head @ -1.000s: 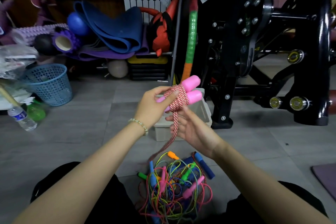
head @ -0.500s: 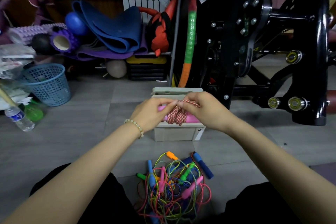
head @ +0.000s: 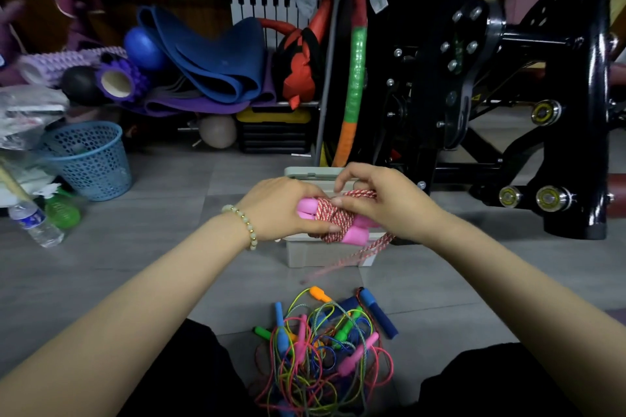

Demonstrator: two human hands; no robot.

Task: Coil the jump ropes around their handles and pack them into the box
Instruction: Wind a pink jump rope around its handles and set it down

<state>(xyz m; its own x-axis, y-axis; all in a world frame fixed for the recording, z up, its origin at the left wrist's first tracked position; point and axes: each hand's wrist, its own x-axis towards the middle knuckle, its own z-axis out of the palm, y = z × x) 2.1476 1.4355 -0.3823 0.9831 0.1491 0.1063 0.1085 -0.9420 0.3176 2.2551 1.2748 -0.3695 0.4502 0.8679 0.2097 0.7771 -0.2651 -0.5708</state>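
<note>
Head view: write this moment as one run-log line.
left hand: grips pink handles | right hand: pinches red-white rope | tail: hangs loose | box: behind hands

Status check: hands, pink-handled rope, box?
Left hand grips pink handles. Right hand pinches red-white rope, partly coiled, tail hanging loose. Box behind hands, interior hidden. Tangled rope pile on floor, clear of hands.

Dim and soft overall, brightest on the near forearms (head: 162,298) and grey floor (head: 145,247). Sank into deep shadow far left and under the black machine (head: 572,132). Caught small glints on its bolts (head: 454,64). Smeared the loose rope (head: 352,258) with motion blur. Bowed lines at the edges.
</note>
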